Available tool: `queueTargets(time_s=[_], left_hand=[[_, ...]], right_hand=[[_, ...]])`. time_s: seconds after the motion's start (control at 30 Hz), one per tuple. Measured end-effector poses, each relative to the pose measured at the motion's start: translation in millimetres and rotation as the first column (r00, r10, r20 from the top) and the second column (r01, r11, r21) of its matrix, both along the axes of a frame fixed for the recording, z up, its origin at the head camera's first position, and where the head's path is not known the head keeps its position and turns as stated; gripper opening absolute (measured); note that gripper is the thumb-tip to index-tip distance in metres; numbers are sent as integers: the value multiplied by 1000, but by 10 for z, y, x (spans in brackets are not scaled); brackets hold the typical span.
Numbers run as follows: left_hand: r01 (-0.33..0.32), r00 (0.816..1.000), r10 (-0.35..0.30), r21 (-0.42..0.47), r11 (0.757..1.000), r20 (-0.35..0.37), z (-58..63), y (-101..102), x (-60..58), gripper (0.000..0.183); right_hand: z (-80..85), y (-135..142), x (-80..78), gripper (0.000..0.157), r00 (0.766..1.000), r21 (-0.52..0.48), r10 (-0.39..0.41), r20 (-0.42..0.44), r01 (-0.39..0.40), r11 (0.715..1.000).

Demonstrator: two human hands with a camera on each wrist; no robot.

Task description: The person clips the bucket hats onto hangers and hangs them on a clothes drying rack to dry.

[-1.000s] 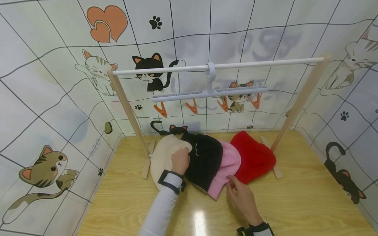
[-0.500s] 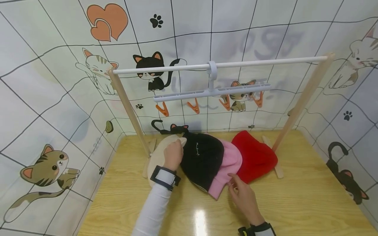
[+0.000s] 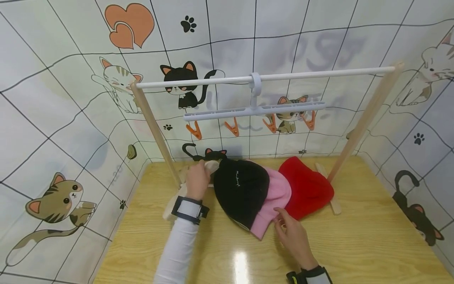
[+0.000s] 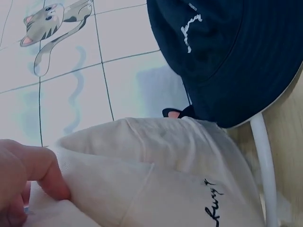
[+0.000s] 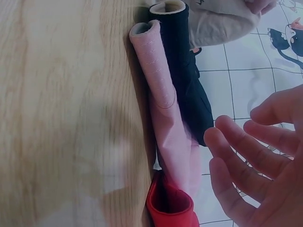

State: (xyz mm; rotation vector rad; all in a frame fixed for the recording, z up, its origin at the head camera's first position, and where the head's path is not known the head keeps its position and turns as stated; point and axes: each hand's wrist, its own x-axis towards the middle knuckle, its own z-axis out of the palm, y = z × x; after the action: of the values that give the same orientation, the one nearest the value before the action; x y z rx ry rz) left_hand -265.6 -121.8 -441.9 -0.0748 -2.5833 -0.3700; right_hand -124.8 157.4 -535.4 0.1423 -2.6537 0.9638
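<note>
My left hand [image 3: 197, 182] pinches a cream bucket hat [image 4: 132, 179] by its edge; dark script shows on the hat in the left wrist view. In the head view the hand and wrist cover much of it. A black bucket hat [image 3: 241, 191] with small white lettering lies just right of it, overlapping a pink hat [image 3: 279, 191]. Beyond the pink one is a red hat [image 3: 306, 193]. My right hand [image 3: 293, 238] is near the pink hat's lower edge, its fingers relaxed and holding nothing in the right wrist view [image 5: 260, 165].
Behind the hats, a wooden stand carries a white rod [image 3: 319, 75]. From the rod hangs a pale hanger [image 3: 227, 114] with several orange clips [image 3: 232, 127]. The wooden table [image 3: 248, 256] meets a cat-patterned wall backdrop [image 3: 227, 23].
My left hand has moved left with the cream hat, lifting and tilting it away from the black hat. My right hand has stayed almost still near the pink hat.
</note>
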Motion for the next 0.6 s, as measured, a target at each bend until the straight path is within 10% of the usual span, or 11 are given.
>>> queueTargets(time_s=[0.6], left_hand=[[66,995,-55,133,989,-80,193,-197,11,14]], right_hand=[[82,-114,-87,21,996,23,55,76,-57,998]])
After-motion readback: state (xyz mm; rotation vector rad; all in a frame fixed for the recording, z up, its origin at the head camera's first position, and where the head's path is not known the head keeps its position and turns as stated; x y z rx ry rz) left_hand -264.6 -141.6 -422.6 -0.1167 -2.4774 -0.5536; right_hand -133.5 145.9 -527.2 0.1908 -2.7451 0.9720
